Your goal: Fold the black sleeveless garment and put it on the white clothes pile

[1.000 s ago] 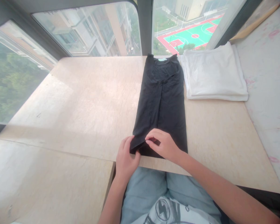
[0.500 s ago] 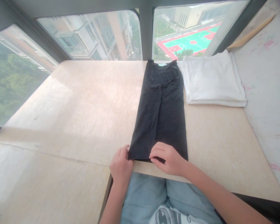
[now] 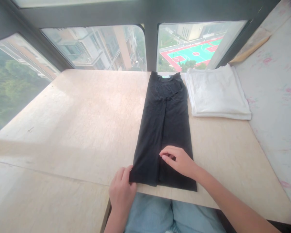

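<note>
The left hand [image 3: 122, 194], at lower centre, keeps a loose, half-spread grip, its thumb tip touching the near left corner of the black shirt [image 3: 165, 123]. The right hand [image 3: 181, 161] rests palm-down on the shirt. Its grip is bunched at the middle fold; I cannot tell whether it pinches cloth. The shirt lies folded lengthwise on the bench [image 3: 75, 129], mid-frame.

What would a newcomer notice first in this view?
The black shirt, folded into a long narrow strip, lies lengthwise on the pale table. The left hand touches its near left corner, and the right hand rests on its near end. A folded white stack lies beside its far end, on the right.
</note>
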A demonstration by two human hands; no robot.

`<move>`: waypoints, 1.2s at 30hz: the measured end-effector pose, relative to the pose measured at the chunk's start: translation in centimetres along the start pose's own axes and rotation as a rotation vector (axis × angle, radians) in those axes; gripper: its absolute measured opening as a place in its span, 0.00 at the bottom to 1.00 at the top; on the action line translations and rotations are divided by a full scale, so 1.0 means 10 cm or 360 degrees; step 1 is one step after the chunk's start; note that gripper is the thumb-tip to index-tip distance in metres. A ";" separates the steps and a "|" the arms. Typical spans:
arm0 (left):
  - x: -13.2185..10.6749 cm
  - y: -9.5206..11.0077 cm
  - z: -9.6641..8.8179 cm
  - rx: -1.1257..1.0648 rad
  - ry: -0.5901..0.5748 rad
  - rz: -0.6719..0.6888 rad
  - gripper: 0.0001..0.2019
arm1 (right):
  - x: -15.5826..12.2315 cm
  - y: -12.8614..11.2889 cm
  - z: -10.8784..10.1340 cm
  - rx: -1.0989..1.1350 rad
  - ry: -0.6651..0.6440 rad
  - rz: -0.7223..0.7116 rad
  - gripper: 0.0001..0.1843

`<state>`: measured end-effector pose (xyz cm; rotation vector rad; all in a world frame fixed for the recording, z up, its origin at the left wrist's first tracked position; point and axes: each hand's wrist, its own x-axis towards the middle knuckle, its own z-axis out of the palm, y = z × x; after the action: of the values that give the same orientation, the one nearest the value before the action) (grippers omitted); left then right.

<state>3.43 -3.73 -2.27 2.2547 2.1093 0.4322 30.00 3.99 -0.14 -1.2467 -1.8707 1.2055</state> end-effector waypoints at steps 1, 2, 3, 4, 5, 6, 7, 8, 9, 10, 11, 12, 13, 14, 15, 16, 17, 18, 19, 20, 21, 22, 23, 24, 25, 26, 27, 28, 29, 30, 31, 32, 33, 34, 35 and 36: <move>-0.02 -0.02 0.00 -0.0008 0.0004 0.0031 0.24 | 0.05 0.01 -0.04 -0.0036 0.0016 0.0038 0.10; -0.03 -0.05 0.01 -0.0021 0.0012 0.0064 0.24 | 0.10 0.03 -0.06 -0.0068 0.0027 0.0064 0.10; -0.05 -0.06 0.01 -0.0038 0.0020 0.0093 0.25 | 0.13 0.04 -0.08 -0.0093 0.0037 0.0076 0.10; -0.05 -0.07 0.01 -0.0058 0.0020 0.0112 0.26 | 0.15 0.05 -0.09 -0.0112 0.0049 0.0075 0.10; -0.06 -0.08 0.01 -0.0082 0.0018 0.0122 0.27 | 0.15 0.06 -0.09 -0.0125 0.0075 0.0067 0.10; -0.07 -0.08 -0.01 -0.0109 0.0018 0.0135 0.28 | 0.13 0.07 -0.08 -0.0136 0.0115 0.0053 0.11; -0.07 -0.08 -0.03 -0.0140 0.0012 0.0167 0.30 | 0.10 0.08 -0.07 -0.0151 0.0169 0.0030 0.11; -0.07 -0.07 -0.07 -0.0174 -0.0001 0.0232 0.31 | 0.06 0.09 -0.06 -0.0176 0.0227 -0.0001 0.11; -0.06 -0.07 -0.11 -0.0205 -0.0031 0.0331 0.31 | 0.00 0.11 -0.05 -0.0211 0.0281 -0.0036 0.11; -0.05 -0.06 -0.16 -0.0228 -0.0075 0.0460 0.31 | -0.06 0.13 -0.04 -0.0253 0.0328 -0.0069 0.11; -0.02 -0.06 -0.21 -0.0243 -0.0129 0.0603 0.30 | -0.12 0.16 -0.03 -0.0302 0.0365 -0.0098 0.11; 0.03 -0.05 -0.26 -0.0250 -0.0184 0.0740 0.29 | -0.18 0.19 -0.03 -0.0353 0.0394 -0.0119 0.11; 0.10 -0.03 -0.29 -0.0252 -0.0226 0.0852 0.27 | -0.22 0.22 -0.02 -0.0404 0.0417 -0.0133 0.11; 0.18 -0.02 -0.31 -0.0246 -0.0246 0.0926 0.26 | -0.26 0.25 -0.02 -0.0460 0.0439 -0.0146 0.12; 0.27 0.01 -0.32 -0.0229 -0.0250 0.0961 0.25 | -0.28 0.27 -0.02 -0.0534 0.0458 -0.0170 0.12; 0.37 0.04 -0.31 -0.0197 -0.0244 0.0956 0.25 | -0.30 0.29 -0.02 -0.0636 0.0460 -0.0205 0.14; 0.48 0.07 -0.28 -0.0148 -0.0243 0.0927 0.26 | -0.30 0.31 -0.01 -0.0763 0.0444 -0.0248 0.16; 0.57 0.10 -0.24 -0.0090 -0.0248 0.0891 0.27 | -0.30 0.32 -0.01 -0.0904 0.0415 -0.0292 0.18; 0.64 0.14 -0.19 -0.0030 -0.0259 0.0864 0.28 | -0.30 0.32 -0.01 -0.1042 0.0373 -0.0332 0.21; 0.68 0.18 -0.14 0.0024 -0.0273 0.0847 0.30 | -0.31 0.31 -0.01 -0.1160 0.0325 -0.0362 0.23; 0.68 0.21 -0.08 0.0070 -0.0286 0.0839 0.31 | -0.32 0.31 -0.02 -0.1247 0.0276 -0.0378 0.25; 0.66 0.24 -0.04 0.0106 -0.0293 0.0834 0.31 | -0.34 0.30 -0.02 -0.1301 0.0237 -0.0386 0.26; 0.60 0.27 -0.01 0.0136 -0.0294 0.0827 0.32 | -0.38 0.29 -0.03 -0.1331 0.0207 -0.0390 0.27; 0.51 0.29 0.00 0.0163 -0.0291 0.0820 0.33 | -0.43 0.28 -0.03 -0.1344 0.0179 -0.0395 0.28; 0.41 0.31 -0.01 0.0188 -0.0285 0.0810 0.33 | -0.50 0.27 -0.03 -0.1345 0.0156 -0.0403 0.28; 0.30 0.32 -0.04 0.0207 -0.0278 0.0808 0.34 | -0.57 0.27 -0.04 -0.1336 0.0137 -0.0413 0.28; 0.21 0.33 -0.08 0.0212 -0.0268 0.0826 0.34 | -0.65 0.27 -0.04 -0.1318 0.0127 -0.0426 0.28; 0.14 0.34 -0.12 0.0199 -0.0260 0.0861 0.34 | -0.72 0.27 -0.05 -0.1291 0.0128 -0.0436 0.28; 0.11 0.35 -0.17 0.0166 -0.0259 0.0904 0.32 | -0.77 0.28 -0.07 -0.1255 0.0143 -0.0442 0.26; 0.13 0.35 -0.20 0.0113 -0.0265 0.0932 0.30 | -0.80 0.29 -0.09 -0.1207 0.0165 -0.0441 0.24; 0.21 0.36 -0.22 0.0042 -0.0273 0.0935 0.26 | -0.80 0.30 -0.13 -0.1144 0.0193 -0.0433 0.20; 0.35 0.36 -0.22 -0.0041 -0.0278 0.0909 0.22 | -0.75 0.31 -0.17 -0.1069 0.0221 -0.0417 0.17; 0.55 0.37 -0.19 -0.0128 -0.0275 0.0853 0.17 | -0.66 0.32 -0.22 -0.0995 0.0245 -0.0398 0.15; 0.82 0.39 -0.13 -0.0211 -0.0258 0.0777 0.15 | -0.53 0.32 -0.29 -0.0930 0.0267 -0.0381 0.14; 1.13 0.41 -0.06 -0.0290 -0.0217 0.0722 0.15 | -0.35 0.32 -0.36 -0.0883 0.0292 -0.0368 0.13; 1.49 0.43 0.04 -0.0356 -0.0175 0.0686 0.15 | -0.14 0.32 -0.43 -0.0859 0.0322 -0.0361 0.13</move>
<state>8.42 10.61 1.00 2.5184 1.4354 0.5103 35.42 4.74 -1.23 -1.3165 -2.1834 0.4447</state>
